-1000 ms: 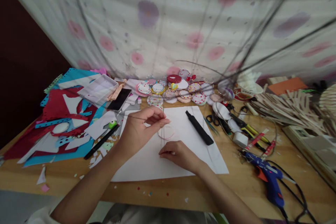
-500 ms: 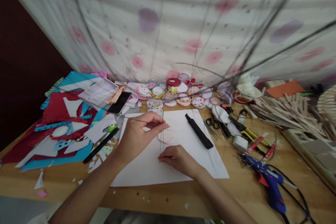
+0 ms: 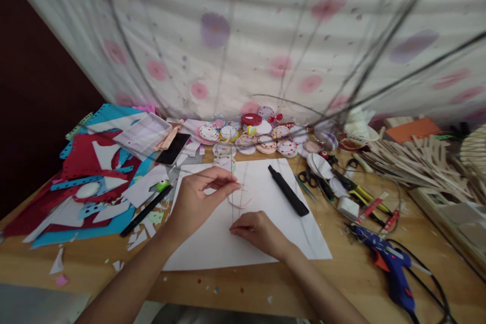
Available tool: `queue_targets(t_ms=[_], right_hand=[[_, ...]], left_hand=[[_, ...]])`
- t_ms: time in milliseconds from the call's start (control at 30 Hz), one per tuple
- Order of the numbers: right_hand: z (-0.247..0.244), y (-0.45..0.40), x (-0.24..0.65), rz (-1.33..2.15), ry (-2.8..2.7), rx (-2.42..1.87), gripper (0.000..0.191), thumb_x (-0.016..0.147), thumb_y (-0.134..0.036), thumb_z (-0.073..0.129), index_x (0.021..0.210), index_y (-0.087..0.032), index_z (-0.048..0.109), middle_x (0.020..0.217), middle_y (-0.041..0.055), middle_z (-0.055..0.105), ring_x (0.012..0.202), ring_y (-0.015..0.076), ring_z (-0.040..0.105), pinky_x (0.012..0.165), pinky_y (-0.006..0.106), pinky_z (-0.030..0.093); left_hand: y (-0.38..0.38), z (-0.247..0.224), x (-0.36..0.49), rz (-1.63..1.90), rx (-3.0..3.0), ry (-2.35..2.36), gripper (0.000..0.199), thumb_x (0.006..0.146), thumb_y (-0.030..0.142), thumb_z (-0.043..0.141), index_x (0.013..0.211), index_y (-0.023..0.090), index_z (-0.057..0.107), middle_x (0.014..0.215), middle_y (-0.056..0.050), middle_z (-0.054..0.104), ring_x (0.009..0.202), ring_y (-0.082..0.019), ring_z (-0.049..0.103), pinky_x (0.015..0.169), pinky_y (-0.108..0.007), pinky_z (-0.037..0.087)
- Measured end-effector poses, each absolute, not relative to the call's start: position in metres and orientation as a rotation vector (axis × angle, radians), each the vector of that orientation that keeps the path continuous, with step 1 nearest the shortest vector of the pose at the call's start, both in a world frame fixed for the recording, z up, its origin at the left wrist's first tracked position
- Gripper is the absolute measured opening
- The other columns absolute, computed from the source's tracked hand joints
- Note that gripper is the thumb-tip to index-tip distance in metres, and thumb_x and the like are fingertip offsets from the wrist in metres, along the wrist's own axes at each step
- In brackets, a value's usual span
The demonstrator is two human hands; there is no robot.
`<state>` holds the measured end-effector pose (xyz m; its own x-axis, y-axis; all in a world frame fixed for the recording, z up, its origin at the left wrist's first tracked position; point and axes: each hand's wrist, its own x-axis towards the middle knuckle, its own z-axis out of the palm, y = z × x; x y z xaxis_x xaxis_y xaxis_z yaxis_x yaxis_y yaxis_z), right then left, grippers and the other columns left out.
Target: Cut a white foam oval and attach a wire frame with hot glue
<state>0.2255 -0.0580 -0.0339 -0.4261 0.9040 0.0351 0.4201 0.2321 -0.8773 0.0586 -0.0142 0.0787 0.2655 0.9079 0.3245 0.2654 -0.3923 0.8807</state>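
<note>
The left hand (image 3: 195, 200) is pinching one thin grey wire (image 3: 236, 197) between the thumb and the first fingers (image 3: 228, 176), which are closed on it. The right hand (image 3: 258, 230) is resting on one large white paper sheet (image 3: 212, 243); its fingers (image 3: 237, 229) are curled and are gripping the lower end of the same wire, just below the left fingers. The wire is running nearly upright between the two hands, over the sheet. A thin pink curved piece (image 3: 240, 202) is lying on the sheet just beside the wire, between the two sets of fingers; whether it is a ring or a round disc is hard to make out.

To the right of the fingers, one black stick-shaped tool (image 3: 288, 191) is lying on the sheet. Farther right, one blue hot glue gun (image 3: 391, 263) is lying on the wooden bench (image 3: 341, 273), its cable cut off by the picture's edge. Left of the fingers, one black pen (image 3: 146, 211) is lying near red and blue paper scraps (image 3: 87, 172). Beyond the fingers, many small round decorated discs (image 3: 258, 136) are lying in a heap; they overlap too much to count. Long dark strands (image 3: 379, 35) are hanging blurred close to the camera, in front of a dotted curtain (image 3: 212, 30).
</note>
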Motion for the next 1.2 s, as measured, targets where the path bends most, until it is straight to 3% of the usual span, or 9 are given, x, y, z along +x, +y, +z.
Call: queue_targets(t_ms=[333, 733, 967, 1200], right_hand=[[-0.031, -0.060, 0.223, 1.111, -1.966, -1.237, 0.015, 0.083, -0.019, 0.060, 0.082, -0.018, 0.074, 0.076, 0.0037, 0.072, 0.067, 0.0147, 0.064, 0.063, 0.022, 0.045], [0.000, -0.090, 0.227, 1.198, -1.758, -1.111, 0.015, 0.084, -0.030, 0.061, 0.090, -0.021, 0.071, 0.081, 0.0032, 0.069, 0.078, 0.0145, 0.062, 0.072, 0.025, 0.046], [0.016, -0.098, 0.213, 1.542, -1.337, -1.070, 0.018, 0.081, -0.036, 0.063, 0.084, -0.018, 0.066, 0.072, 0.0024, 0.067, 0.068, 0.0140, 0.064, 0.066, 0.024, 0.048], [0.004, -0.100, 0.206, 1.601, -1.182, -1.129, 0.026, 0.078, -0.041, 0.065, 0.069, -0.016, 0.063, 0.058, 0.0007, 0.065, 0.054, 0.0095, 0.056, 0.056, 0.020, 0.045]], left_hand=[[-0.014, 0.076, 0.060, 1.139, 1.848, 1.062, 0.007, 0.075, 0.023, 0.070, 0.082, 0.021, 0.071, 0.081, 0.001, 0.073, 0.072, -0.010, 0.067, 0.065, -0.014, 0.053], [-0.017, 0.102, 0.038, 1.159, 1.456, 1.082, 0.007, 0.070, 0.024, 0.074, 0.074, 0.019, 0.071, 0.064, 0.002, 0.070, 0.057, -0.010, 0.063, 0.055, -0.017, 0.053], [-0.040, 0.067, 0.045, 0.849, 1.245, 1.024, 0.009, 0.072, 0.024, 0.070, 0.070, 0.016, 0.069, 0.063, -0.001, 0.068, 0.056, -0.010, 0.059, 0.055, -0.019, 0.050], [-0.054, 0.047, 0.057, 0.769, 1.188, 1.045, 0.011, 0.072, 0.025, 0.068, 0.069, 0.015, 0.066, 0.060, 0.000, 0.065, 0.057, -0.010, 0.058, 0.057, -0.021, 0.048]])
